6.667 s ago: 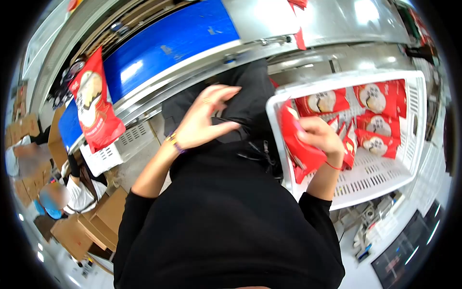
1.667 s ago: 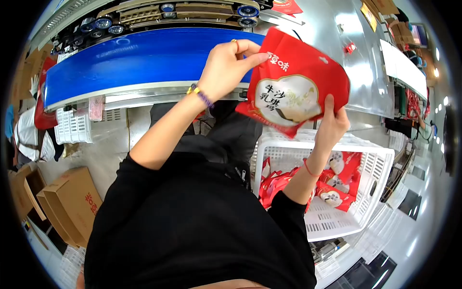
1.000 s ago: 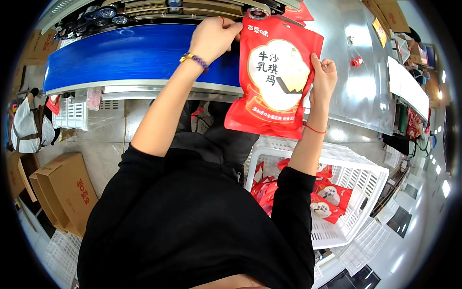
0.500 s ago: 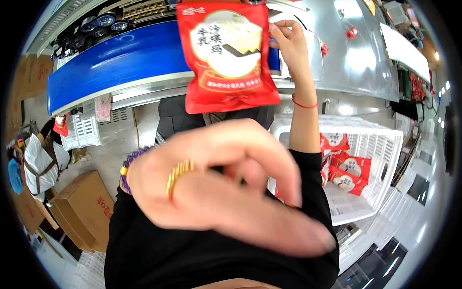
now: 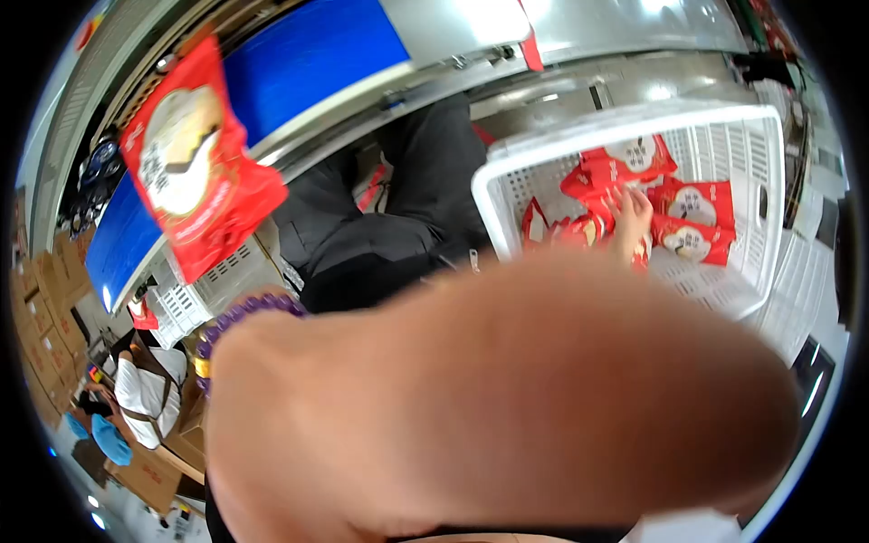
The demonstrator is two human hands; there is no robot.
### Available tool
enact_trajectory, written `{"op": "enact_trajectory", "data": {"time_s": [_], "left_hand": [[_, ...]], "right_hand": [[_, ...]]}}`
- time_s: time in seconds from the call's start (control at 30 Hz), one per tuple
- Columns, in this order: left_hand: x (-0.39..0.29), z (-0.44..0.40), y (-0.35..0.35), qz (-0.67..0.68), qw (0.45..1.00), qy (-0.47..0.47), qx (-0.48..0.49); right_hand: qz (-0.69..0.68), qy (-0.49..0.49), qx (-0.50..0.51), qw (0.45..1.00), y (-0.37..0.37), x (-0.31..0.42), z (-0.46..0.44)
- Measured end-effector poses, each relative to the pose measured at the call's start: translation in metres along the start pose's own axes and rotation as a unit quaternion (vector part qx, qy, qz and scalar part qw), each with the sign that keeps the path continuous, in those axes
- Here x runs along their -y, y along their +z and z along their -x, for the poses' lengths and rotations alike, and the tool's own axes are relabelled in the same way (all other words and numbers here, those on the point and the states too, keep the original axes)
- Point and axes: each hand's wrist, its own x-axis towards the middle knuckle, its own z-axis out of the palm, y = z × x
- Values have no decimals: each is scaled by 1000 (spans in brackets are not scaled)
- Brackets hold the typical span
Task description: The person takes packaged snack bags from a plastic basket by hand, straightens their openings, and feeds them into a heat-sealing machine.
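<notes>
My left hand (image 5: 507, 389) fills the lower middle, very close and blurred, with a purple bead bracelet (image 5: 237, 319) at the wrist. Its fingers are too smeared to read. My right hand (image 5: 631, 217) reaches into a white plastic basket (image 5: 625, 116), fingers spread against the red printed food pouches (image 5: 692, 206) lying there. Most of the right arm is hidden behind the left hand. At upper left, a large red food pouch (image 5: 186, 163) with a white label stands out before the blue surface (image 5: 312, 63); what supports it does not show.
A metal worktop (image 5: 625, 27) runs along the top, with a red strip at its edge. Dark-trousered legs show below it. At left are another white crate (image 5: 226, 276), cardboard boxes (image 5: 149, 475) and a white bundle (image 5: 149, 389).
The view has swung and tilted, shifting the large pouch left in frame. My right hand has gone from the worktop down into the basket. My left hand looks larger and more blurred.
</notes>
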Motion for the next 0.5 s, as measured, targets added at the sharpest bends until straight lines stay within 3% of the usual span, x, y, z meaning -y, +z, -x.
{"op": "enact_trajectory", "data": {"time_s": [0.03,0.07,0.1,0.13,0.17,0.23,0.27,0.3,0.37,0.43,0.5], "left_hand": [[-2,-6,4,1,1000,-2,3],[-1,-11,18,4,1000,12,-3],[-11,-26,49,390,914,113,-26],[-12,-36,89,711,673,201,-33],[-13,-42,117,911,320,260,-25],[-19,-42,129,903,380,185,74],[-22,-37,134,908,378,141,114],[-32,-37,136,909,376,95,154],[-39,-31,147,902,385,78,177],[-45,-30,152,896,393,47,200],[-48,-32,160,882,422,50,203]], "right_hand": [[7,-39,-5,999,-2,-31,-16],[135,-28,-14,990,6,-15,-6],[16,55,23,998,-12,-64,-45],[23,91,-33,995,-7,-77,-55],[-4,143,-74,987,4,-75,-59],[-70,232,-125,962,13,-79,-79],[-25,236,-114,965,19,-81,-82],[20,241,-102,965,19,-84,-91],[-12,291,-2,957,23,-89,-94],[-96,288,30,952,29,-66,-88],[-299,184,68,934,43,1,-53]]}}
